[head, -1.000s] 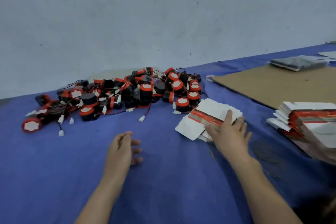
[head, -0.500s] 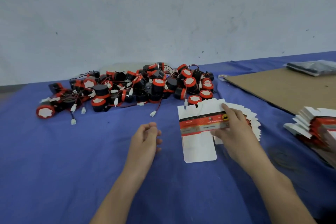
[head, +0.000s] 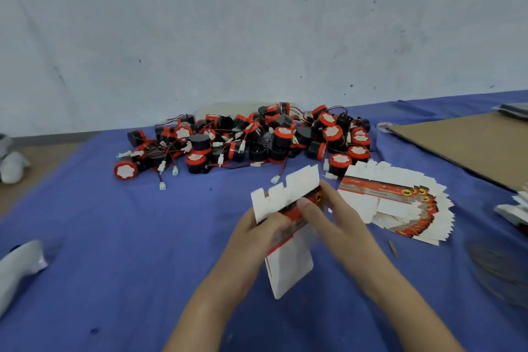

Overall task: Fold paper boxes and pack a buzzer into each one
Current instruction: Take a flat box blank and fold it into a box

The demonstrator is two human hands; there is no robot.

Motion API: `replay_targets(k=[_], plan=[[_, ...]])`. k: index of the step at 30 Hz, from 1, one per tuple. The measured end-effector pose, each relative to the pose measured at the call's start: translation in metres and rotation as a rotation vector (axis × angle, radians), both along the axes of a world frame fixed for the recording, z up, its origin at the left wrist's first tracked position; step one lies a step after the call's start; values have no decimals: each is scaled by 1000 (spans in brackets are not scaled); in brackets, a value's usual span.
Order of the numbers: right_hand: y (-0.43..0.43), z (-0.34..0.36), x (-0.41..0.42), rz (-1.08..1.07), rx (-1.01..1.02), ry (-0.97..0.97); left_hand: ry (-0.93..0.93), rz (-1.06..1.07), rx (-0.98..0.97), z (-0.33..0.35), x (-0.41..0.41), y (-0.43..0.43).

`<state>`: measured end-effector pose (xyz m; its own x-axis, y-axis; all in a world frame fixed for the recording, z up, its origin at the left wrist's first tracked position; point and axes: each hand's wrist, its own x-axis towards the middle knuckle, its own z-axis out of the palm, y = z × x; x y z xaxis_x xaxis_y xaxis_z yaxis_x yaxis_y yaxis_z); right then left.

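Item: one paper box blank [head: 288,266], white with a red printed band, unfolded, held over the blue-covered desk [head: 128,237] just in front of the buzzer pile [head: 257,140]. Left hand [head: 257,237]: grip closed on the blank's left side at the band. Right hand [head: 340,220]: grip pinching the band from the right, though blur leaves the finger placement uncertain. Fanned stack of like blanks [head: 400,206]: flat on the desk, front-right of the buzzer pile. Brown cardboard sheet [head: 471,146]: right of the buzzer pile.
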<state>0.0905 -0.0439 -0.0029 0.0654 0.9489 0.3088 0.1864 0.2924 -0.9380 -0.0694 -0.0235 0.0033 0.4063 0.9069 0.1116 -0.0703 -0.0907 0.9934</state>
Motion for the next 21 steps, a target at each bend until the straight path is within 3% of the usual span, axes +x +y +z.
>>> replay_targets(k=[6, 9, 16, 21], plan=[[5, -3, -22, -42, 77, 126, -11, -12, 198, 5, -2, -16], [3, -3, -25, -45, 123, 67, -15, 12, 220, 9, 1, -20], [-10, -3, -34, 115, 113, 100, -24, 235, 147, 7, -3, -7], [-13, -4, -36, 137, 79, 82, -29, 259, 111, 0, -5, -1]])
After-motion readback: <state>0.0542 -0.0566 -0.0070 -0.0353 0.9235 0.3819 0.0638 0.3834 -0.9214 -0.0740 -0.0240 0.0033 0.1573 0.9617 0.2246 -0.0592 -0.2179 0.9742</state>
